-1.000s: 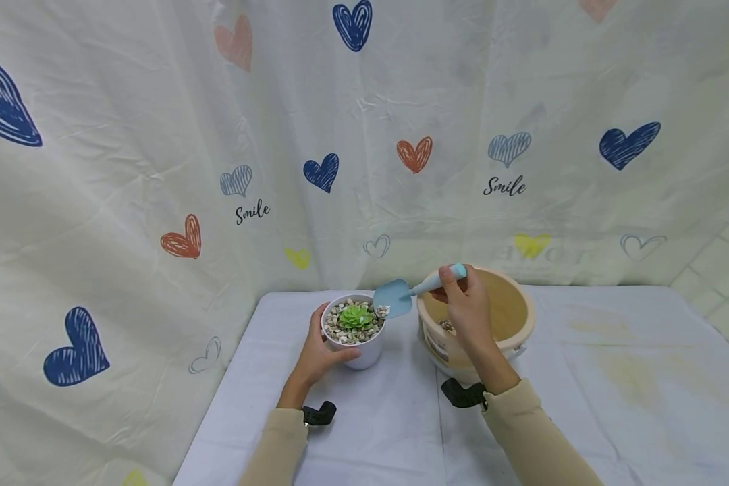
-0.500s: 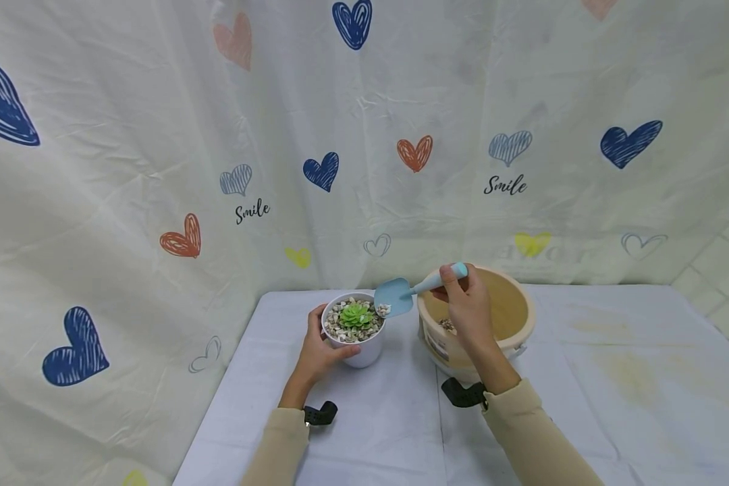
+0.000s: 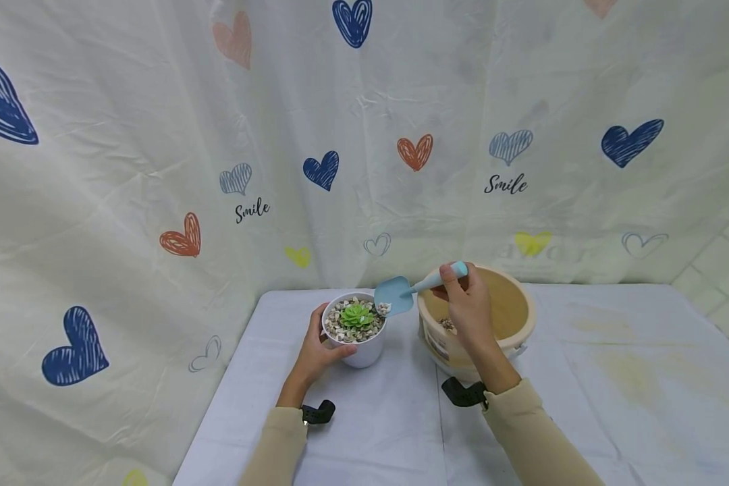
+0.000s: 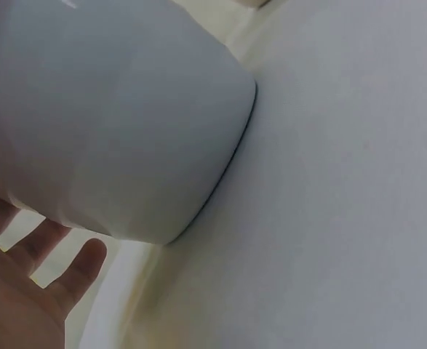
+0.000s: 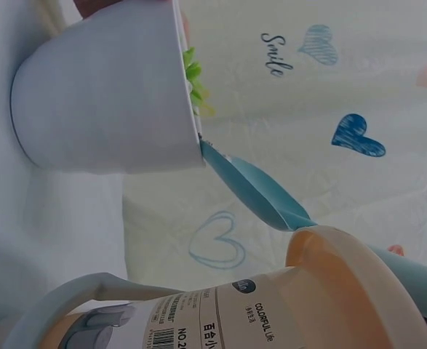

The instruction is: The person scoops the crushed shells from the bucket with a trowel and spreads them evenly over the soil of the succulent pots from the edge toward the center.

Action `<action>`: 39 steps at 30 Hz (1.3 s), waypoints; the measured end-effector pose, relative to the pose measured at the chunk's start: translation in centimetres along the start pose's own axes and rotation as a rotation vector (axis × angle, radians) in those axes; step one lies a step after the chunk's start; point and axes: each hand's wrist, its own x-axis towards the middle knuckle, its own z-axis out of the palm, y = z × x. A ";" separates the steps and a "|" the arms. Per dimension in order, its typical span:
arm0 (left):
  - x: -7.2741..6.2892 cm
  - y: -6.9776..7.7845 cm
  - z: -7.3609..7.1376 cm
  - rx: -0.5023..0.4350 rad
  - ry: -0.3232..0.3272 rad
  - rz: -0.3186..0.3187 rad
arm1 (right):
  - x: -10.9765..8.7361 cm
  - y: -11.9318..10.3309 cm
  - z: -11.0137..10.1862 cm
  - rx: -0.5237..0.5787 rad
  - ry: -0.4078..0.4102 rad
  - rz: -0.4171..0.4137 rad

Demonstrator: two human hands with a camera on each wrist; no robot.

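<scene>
A white flowerpot [image 3: 364,351] holds a green succulent [image 3: 356,315] ringed by small pebbles [image 3: 340,332]. My left hand [image 3: 316,352] grips the pot from its left, thumb across the front and fingers round the far side. My right hand [image 3: 470,312] pinches the handle of a light blue trowel [image 3: 393,295], which slopes down to the left. A few pale pebbles lie at the blade's tip, right at the pot's right rim. In the right wrist view the trowel blade [image 5: 246,185] meets the rim of the pot [image 5: 104,94]. The pot's base sits on the cloth [image 4: 329,189].
A cream bucket [image 3: 525,331] stands right of the pot, under my right hand, with some pebbles inside. Its label [image 5: 220,313] and grey handle [image 5: 75,291] show in the right wrist view. Behind the white-clothed table hangs a heart-printed curtain [image 3: 364,202].
Almost nothing differs. The left thumb shifts very slightly on the pot, while the trowel and its pebbles stay at the rim.
</scene>
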 end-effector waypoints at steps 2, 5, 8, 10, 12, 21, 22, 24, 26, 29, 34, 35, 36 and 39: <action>0.0 -0.1 -0.1 -0.007 -0.010 0.015 | 0.0 0.0 0.0 -0.003 -0.002 -0.002; 0.0 0.0 -0.1 -0.038 -0.023 0.048 | -0.1 -0.1 0.0 -0.004 -0.006 -0.006; 0.1 0.0 -0.2 -0.059 -0.041 0.074 | -0.1 -0.1 0.0 -0.004 -0.008 -0.011; 0.0 0.0 -0.1 -0.066 -0.057 0.075 | 0.0 -0.1 0.0 -0.004 -0.010 -0.011; 0.0 0.0 0.0 -0.061 -0.069 0.067 | 0.0 -0.1 0.0 -0.004 -0.012 -0.011; -0.1 0.5 0.2 -0.041 -0.068 0.047 | 0.0 0.0 -0.1 -0.003 -0.018 -0.017; 0.0 0.5 0.2 -0.055 -0.069 0.047 | 0.0 0.0 -0.1 -0.002 -0.018 -0.017; 0.0 0.5 0.1 -0.082 -0.071 0.043 | 0.0 0.0 -0.1 0.000 -0.020 -0.018; 0.1 0.4 0.0 -0.112 -0.074 0.042 | -0.1 0.1 0.0 0.001 -0.020 -0.018; 0.1 0.3 0.0 -0.120 -0.072 0.041 | -0.1 0.1 0.0 0.006 -0.021 -0.018; 0.1 0.4 0.2 -0.094 -0.048 0.051 | -0.1 0.1 0.0 0.011 -0.018 -0.019; 0.1 0.5 0.3 -0.095 -0.042 0.051 | -0.1 0.1 0.0 0.010 -0.017 -0.019; 0.1 0.5 0.4 -0.095 -0.037 0.052 | -0.1 0.1 0.0 0.009 -0.016 -0.019; 0.0 0.5 0.8 -0.073 -0.010 0.047 | -0.1 0.0 0.0 0.006 -0.012 -0.020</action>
